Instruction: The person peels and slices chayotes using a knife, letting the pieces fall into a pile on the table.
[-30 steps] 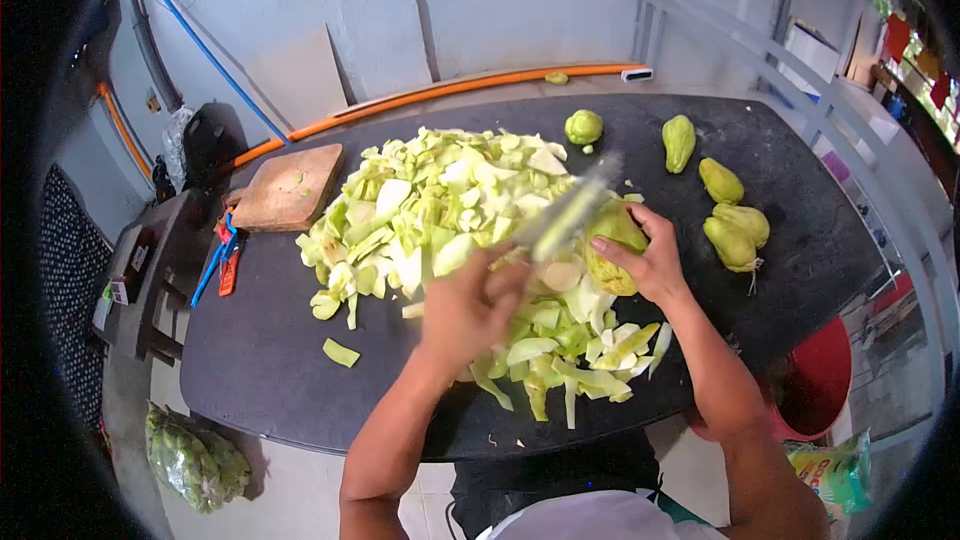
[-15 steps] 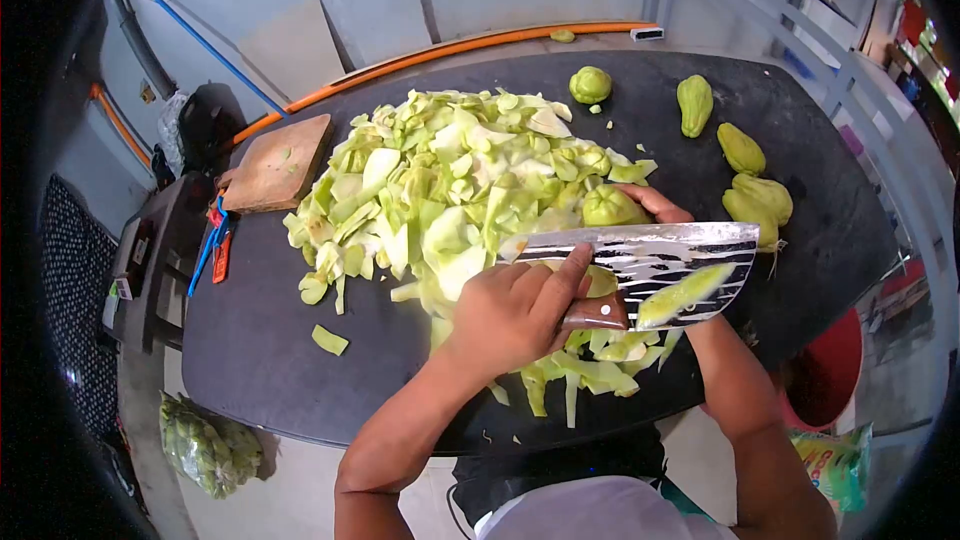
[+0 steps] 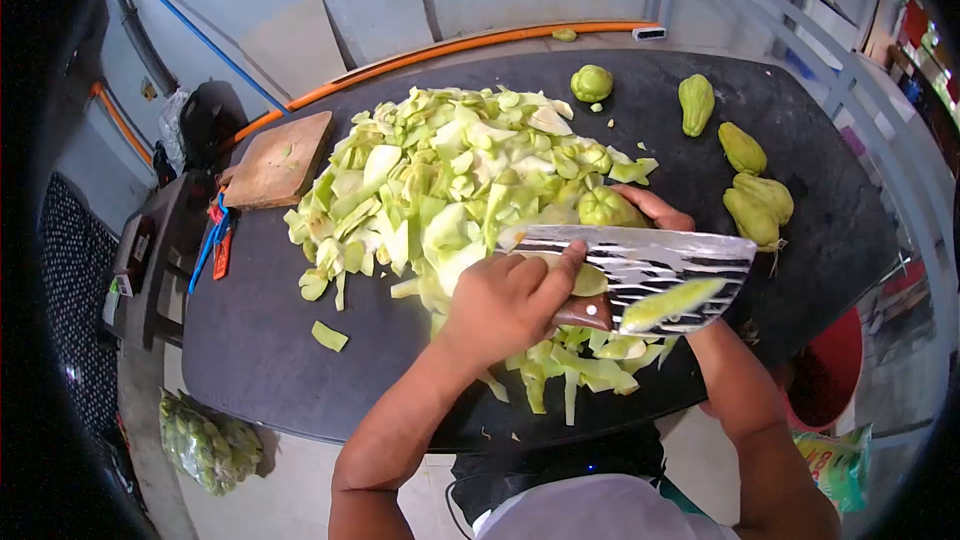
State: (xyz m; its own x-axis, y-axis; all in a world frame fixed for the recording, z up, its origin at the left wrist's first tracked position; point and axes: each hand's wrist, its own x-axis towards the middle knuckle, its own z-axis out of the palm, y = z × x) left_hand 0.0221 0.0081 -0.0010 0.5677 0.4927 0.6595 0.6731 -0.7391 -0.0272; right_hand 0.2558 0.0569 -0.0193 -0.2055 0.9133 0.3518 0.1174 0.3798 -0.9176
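Note:
My left hand [image 3: 508, 305] is closed round the brown wooden handle of a broad cleaver [image 3: 690, 258], its blade lying across the view to the right. A pale green slice [image 3: 672, 304] clings to the wet blade. Behind the blade, my right hand [image 3: 655, 208] has its fingers round a chayote [image 3: 605, 208]; most of that hand and the fruit's lower part are hidden. Beside my left hand spreads a large heap of chayote slices [image 3: 440, 170], and more slices [image 3: 580, 370] lie below the cleaver.
Several whole chayotes [image 3: 742, 148] lie at the table's right and back. A wooden chopping board [image 3: 280, 160] rests at the left edge, near an orange-handled tool [image 3: 222, 255]. On the floor are a bag of green produce [image 3: 208, 445] and a red bucket [image 3: 828, 370].
The cleaver and my left hand have moved slightly left and down, with the slice still on the blade. My right hand stays around the chayote.

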